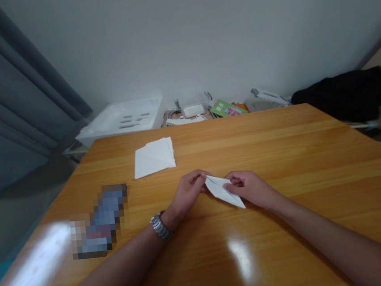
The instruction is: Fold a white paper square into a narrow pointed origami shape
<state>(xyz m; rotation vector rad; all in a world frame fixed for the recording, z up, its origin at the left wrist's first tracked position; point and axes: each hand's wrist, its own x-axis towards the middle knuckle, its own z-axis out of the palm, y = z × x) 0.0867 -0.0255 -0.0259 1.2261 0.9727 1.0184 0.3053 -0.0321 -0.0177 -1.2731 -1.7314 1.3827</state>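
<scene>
Between my two hands is a folded white paper (pixel 219 188), narrow and pointed at its lower right end. My left hand (pixel 192 185) pinches its upper left corner, thumb on top and fingers behind. At the paper's right side, my right hand (pixel 247 186) grips the edge with the thumb lying over its face and the fingers curled beneath. A metal watch (pixel 161 226) circles my left wrist. Farther back to the left, a small stack of white paper sheets (pixel 154 157) lies flat on the wooden table (pixel 279 152).
A pixelated, dark-edged flat object (pixel 102 221) lies on the table's left side. Past the far edge are a white tray-like piece (pixel 123 115), a green booklet (pixel 226 108) and assorted clutter. Black cloth (pixel 341 97) is at the right, a grey curtain (pixel 9 79) at the left.
</scene>
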